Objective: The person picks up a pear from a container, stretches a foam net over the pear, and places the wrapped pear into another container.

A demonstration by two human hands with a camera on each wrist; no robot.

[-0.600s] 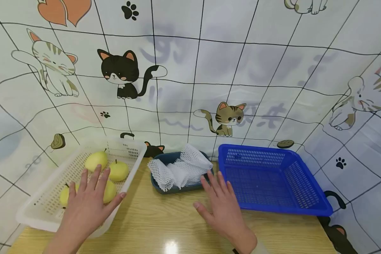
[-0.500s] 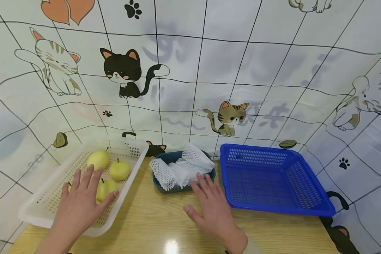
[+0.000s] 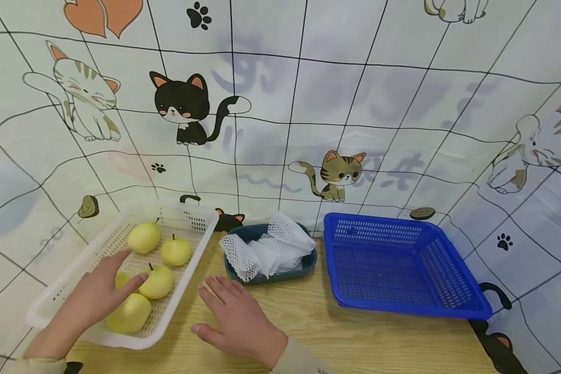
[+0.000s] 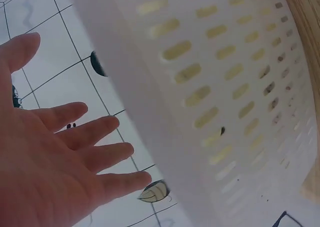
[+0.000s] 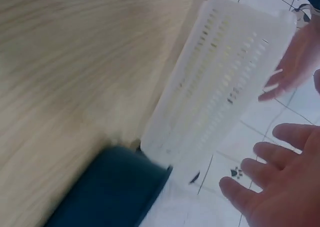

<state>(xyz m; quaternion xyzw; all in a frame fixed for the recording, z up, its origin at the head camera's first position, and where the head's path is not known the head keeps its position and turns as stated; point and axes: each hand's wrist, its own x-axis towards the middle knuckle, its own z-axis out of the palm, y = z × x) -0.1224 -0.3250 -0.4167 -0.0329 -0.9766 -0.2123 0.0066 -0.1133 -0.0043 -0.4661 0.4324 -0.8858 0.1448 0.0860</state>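
Several yellow-green apples (image 3: 157, 281) lie in the white plastic basket (image 3: 194, 254) at the left. My left hand (image 3: 93, 293) is over that basket in the head view and hides part of one apple. Its spread fingers grip nothing; the left wrist view shows the palm (image 4: 50, 162) bare beside the basket wall. Just right of the white basket, my right hand (image 3: 240, 322) hovers above the table with fingers extended and holds nothing. White foam net sleeves (image 3: 273, 249) fill the small dark teal basket (image 3: 262, 279) beyond it.
A blue perforated basket (image 3: 378, 262) sits on the right of the wooden table (image 3: 308, 327), with nothing in it. A cloth (image 3: 271, 104) printed with cats and grid lines rises behind and along the sides.
My right hand has swept left, from beside the blue basket to near the white one. My left hand has drawn back leftward and turned, uncovering more apples.
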